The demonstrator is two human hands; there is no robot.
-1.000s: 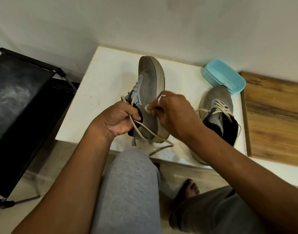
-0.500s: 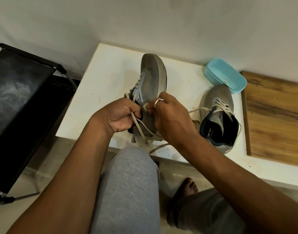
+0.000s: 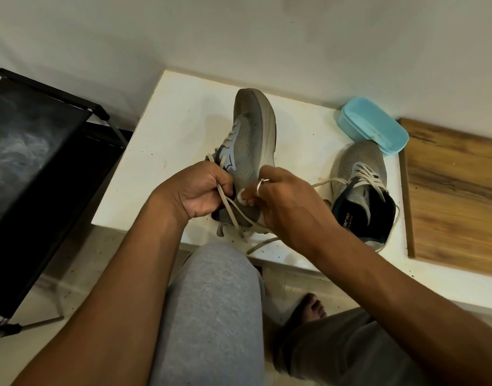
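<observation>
1. White table [image 3: 183, 129] against the wall, same as a second ago. Second grey sneaker [image 3: 359, 174] upright at its right side, just beside a light-blue lidded box [image 3: 376, 126]. Now clear of the right forearm [image 3: 378, 274] that partly covered it a second ago.
2. Grey sneaker [image 3: 253, 140] in work, lying on its side at the near table edge, toe away, sole to the right, heel between both hands. Barely shifted in the last second, so lacing judged mid-step, not finished.
3. Left hand [image 3: 200, 190]: fingers curled round the heel collar and a strand of lace, steadying the shoe.
4. Right hand [image 3: 284, 201]: back of hand toward the camera, ringed finger raised. Thumb and fingertips pinching something pale at the heel, probably the lace end, though too small to be sure.
5. Beige lace [image 3: 233, 208]: slack, running from the left fist across the heel, one end trailing over the table edge.
</observation>
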